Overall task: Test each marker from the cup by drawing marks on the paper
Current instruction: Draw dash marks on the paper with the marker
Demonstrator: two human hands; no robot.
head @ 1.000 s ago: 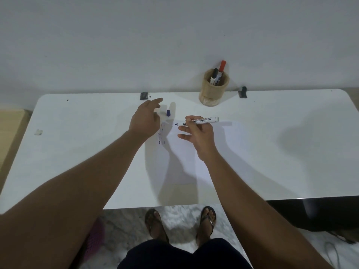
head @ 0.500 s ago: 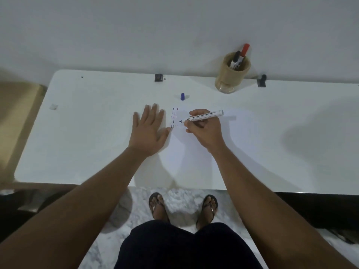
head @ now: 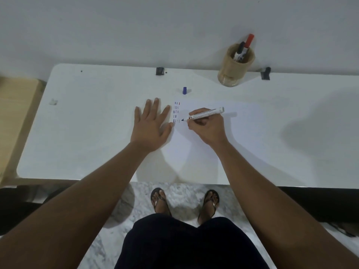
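Just left of my right hand (head: 208, 128), the marker (head: 204, 114) tip now meets the paper (head: 242, 136) beside the rows of marks (head: 176, 112); a second ago it hung in the air. My right fingers (head: 196, 114) grip the barrel. My left hand (head: 152, 126), fingers spread flat and holding nothing, has come down on the paper's edge. Beyond both, the blue cap (head: 184, 90) stands on the desk (head: 87, 133); the cup (head: 236, 65) holds two markers. I judge the stroke imminent.

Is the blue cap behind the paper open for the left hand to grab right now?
Probably yes. The left hand lies flat and empty beside the paper's edge, and the blue cap stands alone on bare table just beyond its fingertips. Nothing lies between them; the right hand and marker stay off to the side.
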